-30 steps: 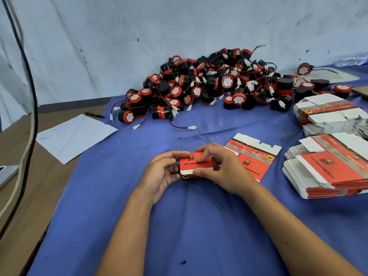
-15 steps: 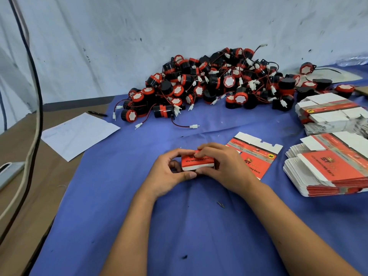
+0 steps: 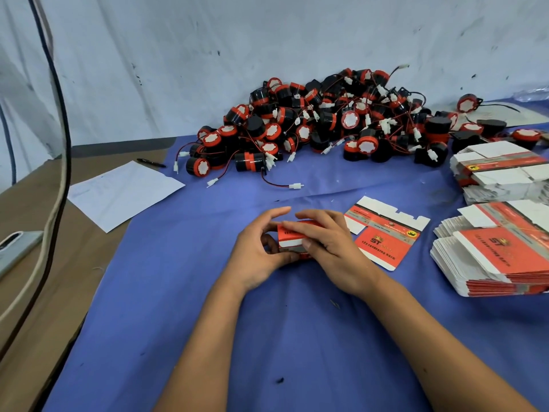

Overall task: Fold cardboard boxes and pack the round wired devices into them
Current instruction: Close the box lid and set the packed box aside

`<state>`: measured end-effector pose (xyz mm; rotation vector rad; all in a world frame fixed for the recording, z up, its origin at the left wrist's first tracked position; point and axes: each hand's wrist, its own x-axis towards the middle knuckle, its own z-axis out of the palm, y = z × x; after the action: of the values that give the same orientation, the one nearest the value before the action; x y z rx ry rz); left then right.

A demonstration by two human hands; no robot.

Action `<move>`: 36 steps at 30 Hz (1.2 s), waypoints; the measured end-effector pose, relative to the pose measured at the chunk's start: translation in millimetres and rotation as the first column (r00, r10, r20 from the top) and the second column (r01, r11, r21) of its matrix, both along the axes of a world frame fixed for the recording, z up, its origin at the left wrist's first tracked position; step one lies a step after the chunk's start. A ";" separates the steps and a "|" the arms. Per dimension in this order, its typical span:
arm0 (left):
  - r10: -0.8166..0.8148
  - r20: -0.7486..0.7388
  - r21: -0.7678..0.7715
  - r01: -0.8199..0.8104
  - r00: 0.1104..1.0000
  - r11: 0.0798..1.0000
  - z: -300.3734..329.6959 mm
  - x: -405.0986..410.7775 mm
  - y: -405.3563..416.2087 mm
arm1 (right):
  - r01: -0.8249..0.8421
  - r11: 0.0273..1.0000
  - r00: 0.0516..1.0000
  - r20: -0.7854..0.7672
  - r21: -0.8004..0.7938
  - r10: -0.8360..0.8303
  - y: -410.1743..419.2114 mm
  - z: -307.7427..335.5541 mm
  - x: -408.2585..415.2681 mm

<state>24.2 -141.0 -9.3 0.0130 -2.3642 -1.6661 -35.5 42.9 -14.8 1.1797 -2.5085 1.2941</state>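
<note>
A small folded red and white cardboard box (image 3: 292,239) rests on the blue cloth (image 3: 267,337) between both my hands. My left hand (image 3: 258,253) grips its left end, thumb underneath and fingers arched over the top. My right hand (image 3: 328,248) covers its right side, fingers pressing the top. One flat unfolded box blank (image 3: 386,233) lies just right of my right hand. A big pile of round black and red wired devices (image 3: 320,126) sits at the back of the cloth.
Two stacks of flat box blanks lie at the right, the near stack (image 3: 493,251) and the far stack (image 3: 502,171). A white sheet of paper (image 3: 121,193) and a pen (image 3: 151,162) lie at the left. Cables (image 3: 56,173) hang at the far left.
The box has tipped from its red face toward me to lying flatter on the cloth. My right hand's fingers have slid over its top, and both hands have lowered slightly.
</note>
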 end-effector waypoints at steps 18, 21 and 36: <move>0.069 -0.071 -0.067 -0.074 0.995 0.995 -4.7 6.2 7.3 | 0.152 0.944 0.965 0.248 -0.293 -0.079 9.6 1.5 -0.8; 0.159 -0.206 -0.120 -0.186 0.966 0.975 -5.8 7.6 9.6 | 0.090 0.984 0.995 0.053 -0.155 -0.083 14.3 3.5 -3.8; 0.312 -0.301 0.037 -0.316 0.901 0.948 -7.8 18.2 28.3 | 0.146 0.989 0.958 -0.248 -0.002 -0.142 14.0 1.1 12.5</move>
<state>42.5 -112.7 -17.0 0.1210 -2.0186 -1.3877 -23.0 56.9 -13.7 1.0645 -2.3775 1.0242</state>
